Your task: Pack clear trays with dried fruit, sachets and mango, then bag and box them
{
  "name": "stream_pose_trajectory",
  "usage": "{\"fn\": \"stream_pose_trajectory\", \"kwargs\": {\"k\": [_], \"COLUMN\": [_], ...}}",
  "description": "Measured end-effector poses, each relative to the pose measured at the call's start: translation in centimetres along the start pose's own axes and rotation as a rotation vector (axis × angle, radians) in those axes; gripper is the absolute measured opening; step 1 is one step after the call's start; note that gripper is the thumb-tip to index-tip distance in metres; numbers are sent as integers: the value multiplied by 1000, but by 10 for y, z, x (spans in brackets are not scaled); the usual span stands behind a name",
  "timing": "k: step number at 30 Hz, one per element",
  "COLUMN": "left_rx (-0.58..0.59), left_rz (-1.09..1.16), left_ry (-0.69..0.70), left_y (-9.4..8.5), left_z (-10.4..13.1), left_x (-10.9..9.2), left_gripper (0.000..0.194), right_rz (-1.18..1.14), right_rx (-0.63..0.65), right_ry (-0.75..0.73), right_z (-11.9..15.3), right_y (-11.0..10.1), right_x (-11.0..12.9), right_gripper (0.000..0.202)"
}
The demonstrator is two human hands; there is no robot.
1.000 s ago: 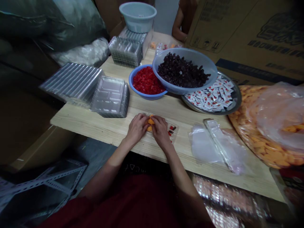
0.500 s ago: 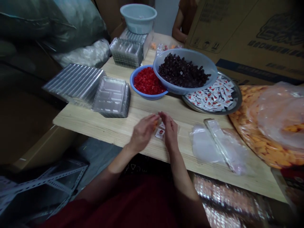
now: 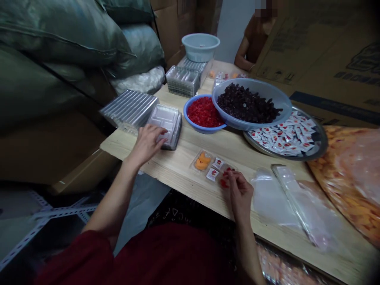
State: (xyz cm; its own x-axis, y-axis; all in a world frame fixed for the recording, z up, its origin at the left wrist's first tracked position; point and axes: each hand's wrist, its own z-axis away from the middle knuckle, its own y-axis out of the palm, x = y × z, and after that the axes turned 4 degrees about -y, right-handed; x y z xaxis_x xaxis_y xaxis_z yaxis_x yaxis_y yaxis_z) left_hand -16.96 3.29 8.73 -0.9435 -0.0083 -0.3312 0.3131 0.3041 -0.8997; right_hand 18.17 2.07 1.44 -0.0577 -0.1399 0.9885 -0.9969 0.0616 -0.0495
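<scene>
My left hand (image 3: 150, 143) reaches over a stack of clear plastic compartment trays (image 3: 170, 122), its fingers spread and the tips at the top tray. In front of me a small filled tray (image 3: 208, 169) lies on the table. It has orange fruit pieces (image 3: 203, 161) at its left end, white printed sachets (image 3: 213, 174) in the middle and dark red pieces (image 3: 224, 183) at the right. Above that right end my right hand (image 3: 242, 192) is closed in a pinch. What is between its fingertips is too small to make out.
Behind stand a blue bowl of red pieces (image 3: 204, 128), a wide bowl of dark dried fruit (image 3: 285, 118) and a metal basin of sachets (image 3: 322, 148). Clear plastic bags (image 3: 267, 198) lie at right. More trays (image 3: 182, 81) and a person (image 3: 245, 53) are at the back.
My left hand has left the small tray and moved left to the tray stack. My right hand has gone from cupped to pinched at the small tray's right end. The view has shifted.
</scene>
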Motion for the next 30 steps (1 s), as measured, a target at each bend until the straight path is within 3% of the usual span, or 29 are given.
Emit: {"fn": "stream_pose_trajectory", "kwargs": {"k": [3,6,11,21,30], "left_rx": [168,255,345,615,568], "left_rz": [-74,-61,-26,-246,-334], "left_ry": [102,180,223,265,320], "left_y": [-12,-5,4,-8,-1], "left_z": [-8,-14,-24,-52,-48], "left_x": [26,35,32,16,12], "left_gripper": [22,21,27,26,27], "right_rz": [-1,18,5,21,17], "right_rx": [67,100,95,118,108], "right_ry": [16,79,118,115,120], "right_z": [7,14,20,21,22], "right_y": [-2,-2,-6,-2,-9], "right_x": [-4,-9,-20,-20,-22], "right_gripper": [29,28,25,28,25]}}
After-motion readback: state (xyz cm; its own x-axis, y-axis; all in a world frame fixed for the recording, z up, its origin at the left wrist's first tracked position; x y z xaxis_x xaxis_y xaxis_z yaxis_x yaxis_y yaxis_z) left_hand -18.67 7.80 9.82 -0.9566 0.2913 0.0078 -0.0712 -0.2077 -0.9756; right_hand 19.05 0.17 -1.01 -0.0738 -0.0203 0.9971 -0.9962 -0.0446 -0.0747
